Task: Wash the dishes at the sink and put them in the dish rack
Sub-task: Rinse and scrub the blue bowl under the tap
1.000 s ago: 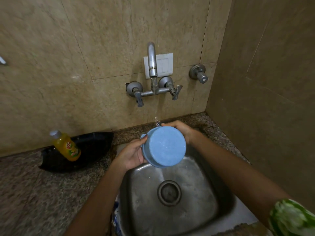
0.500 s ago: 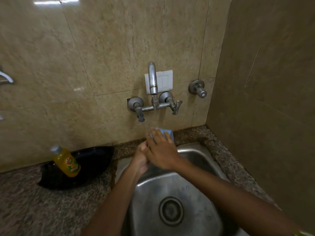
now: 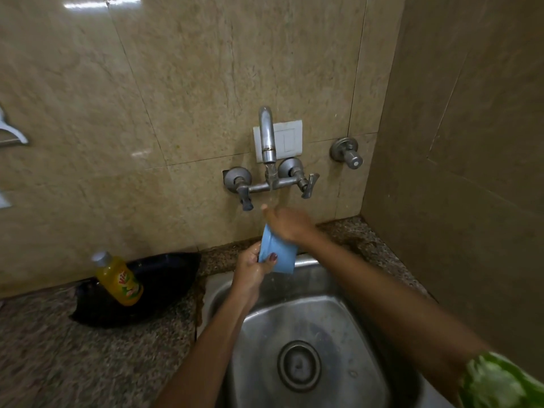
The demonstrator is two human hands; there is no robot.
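A light blue bowl (image 3: 278, 254) is held on edge over the back of the steel sink (image 3: 332, 316), under the wall tap (image 3: 266, 136), from which a thin stream of water falls. My left hand (image 3: 250, 267) grips the bowl from the left, thumb across its outside. My right hand (image 3: 287, 223) lies over the bowl's upper rim, with its fingers hidden behind and inside the bowl. No dish rack is in view.
A yellow dish-soap bottle (image 3: 119, 279) leans in a black tray (image 3: 141, 290) on the granite counter (image 3: 88, 363) left of the sink. A separate valve (image 3: 347, 153) sticks out of the wall at right. A tiled side wall stands close on the right.
The bowl has turned from showing its round base toward me to standing on edge under the tap. My right hand moved from behind it to over its top. The view tilted upward.
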